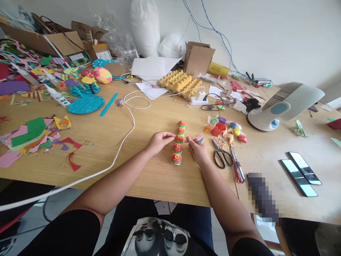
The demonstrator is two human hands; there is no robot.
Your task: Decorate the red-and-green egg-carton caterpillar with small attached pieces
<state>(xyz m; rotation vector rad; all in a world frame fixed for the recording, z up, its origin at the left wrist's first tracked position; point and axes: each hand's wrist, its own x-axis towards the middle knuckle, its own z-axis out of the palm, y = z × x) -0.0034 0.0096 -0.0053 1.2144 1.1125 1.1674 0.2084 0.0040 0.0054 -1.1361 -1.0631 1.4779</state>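
Note:
A row of several small red-topped clay ornaments (177, 148), with green bands, yellow details and tan bases, runs away from me on the table. My left hand (160, 141) is on the row's left side, thumb and forefinger closed at the edge of the middle ornament (179, 139). On the other side, my right hand (197, 149) is closed around a slim pink-and-blue tool (199, 139). Its fingertips are close to the middle ornament, and whatever sits at their tips is too small to make out.
Black scissors (223, 156), a red utility knife (238, 169) and bagged coloured clay (236, 130) lie to the right. Beyond them stand a white fan (282, 106) and two phones (298, 177). Paper scraps (29, 133) and a white cable (117, 161) are left; egg trays (181, 83) lie behind.

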